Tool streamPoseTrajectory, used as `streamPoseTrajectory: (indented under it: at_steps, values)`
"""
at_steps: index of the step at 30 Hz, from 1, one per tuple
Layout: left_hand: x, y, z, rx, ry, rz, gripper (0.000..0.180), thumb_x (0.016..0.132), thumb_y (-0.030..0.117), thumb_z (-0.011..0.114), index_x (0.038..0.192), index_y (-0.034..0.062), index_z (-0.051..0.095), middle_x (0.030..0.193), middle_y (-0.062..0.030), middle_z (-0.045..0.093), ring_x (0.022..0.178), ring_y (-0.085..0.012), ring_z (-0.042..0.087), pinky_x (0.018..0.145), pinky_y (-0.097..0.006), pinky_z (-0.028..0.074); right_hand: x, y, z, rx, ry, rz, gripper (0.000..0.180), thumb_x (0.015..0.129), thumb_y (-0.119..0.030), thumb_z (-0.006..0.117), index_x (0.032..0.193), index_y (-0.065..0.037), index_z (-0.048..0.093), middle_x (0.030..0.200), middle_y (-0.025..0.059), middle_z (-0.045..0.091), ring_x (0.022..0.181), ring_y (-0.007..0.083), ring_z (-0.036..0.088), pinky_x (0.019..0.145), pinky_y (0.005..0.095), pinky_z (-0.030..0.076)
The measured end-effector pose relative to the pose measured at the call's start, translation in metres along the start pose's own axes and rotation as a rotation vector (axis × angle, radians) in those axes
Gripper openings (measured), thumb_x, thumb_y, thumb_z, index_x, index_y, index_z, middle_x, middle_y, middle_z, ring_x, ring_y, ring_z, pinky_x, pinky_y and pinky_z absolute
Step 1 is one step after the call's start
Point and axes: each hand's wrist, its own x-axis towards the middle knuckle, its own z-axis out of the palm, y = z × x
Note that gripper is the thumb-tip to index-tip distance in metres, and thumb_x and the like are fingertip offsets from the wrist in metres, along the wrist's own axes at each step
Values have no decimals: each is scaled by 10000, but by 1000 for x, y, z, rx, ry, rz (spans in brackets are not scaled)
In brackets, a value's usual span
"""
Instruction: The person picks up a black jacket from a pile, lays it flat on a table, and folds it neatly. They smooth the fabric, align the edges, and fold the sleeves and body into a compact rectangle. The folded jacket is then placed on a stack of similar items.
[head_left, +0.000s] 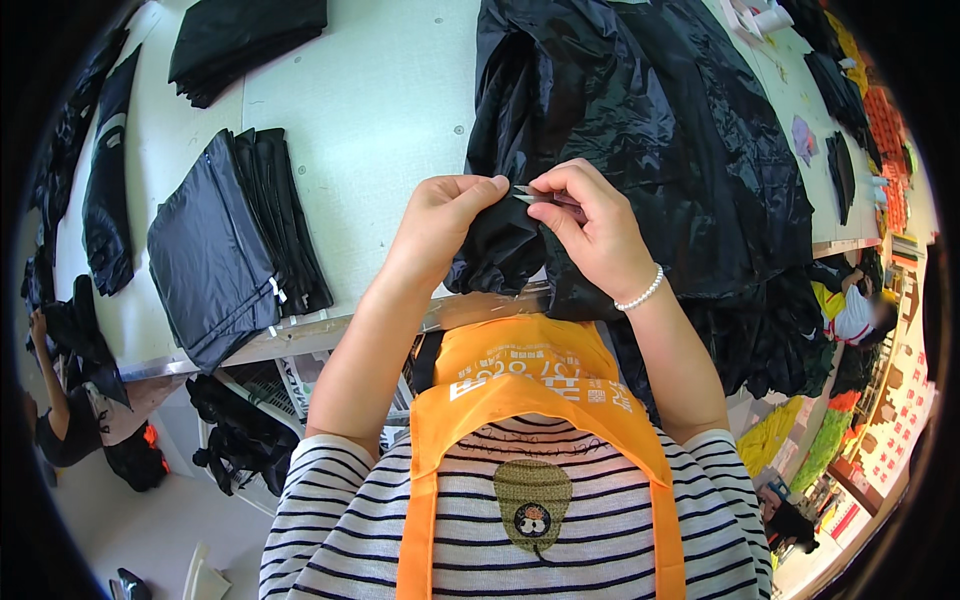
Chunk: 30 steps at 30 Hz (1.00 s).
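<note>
A pale worktable [380, 90] is filling the upper frame. Near its centre, the right hand [592, 225] is gripping small thread snips [562, 204], while the left hand [445, 215] is pinching thumb and forefinger together, on what I cannot tell. Glossy black fabric [650, 110] is lying behind them, upper centre-right. The hands are probably trimming thread, calling next for fingertips clear of the blades. Lower left, a white slatted crate [268, 381] is apparently holding black cloth [240, 440].
</note>
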Motion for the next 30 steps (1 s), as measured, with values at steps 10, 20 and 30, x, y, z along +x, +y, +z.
streamPoseTrajectory:
  at_steps: [10,20,30]
  values:
    - [2,2,-8,-244,-75,-18,217,894,212,604,863,6,663,798,-56,677,712,-111,623,684,-230,486,-6,26,-8,460,-77,260,487,766,-122,769,1188,-29,545,913,-22,547,585,17,344,572,164,357]
    - [14,-3,-7,-733,-98,-75,252,927,221,559,1061,9,577,988,-101,660,898,-200,648,851,-343,516,-2,23,0,308,-42,206,360,689,-203,837,836,-35,555,609,-51,374,560,47,325,512,202,297]
    - [9,-5,26,602,456,307,185,698,9,689,860,13,600,789,-68,598,744,-88,540,632,-264,441,21,27,-8,-75,303,130,225,796,-148,702,762,9,544,593,174,519,504,256,518,519,337,426]
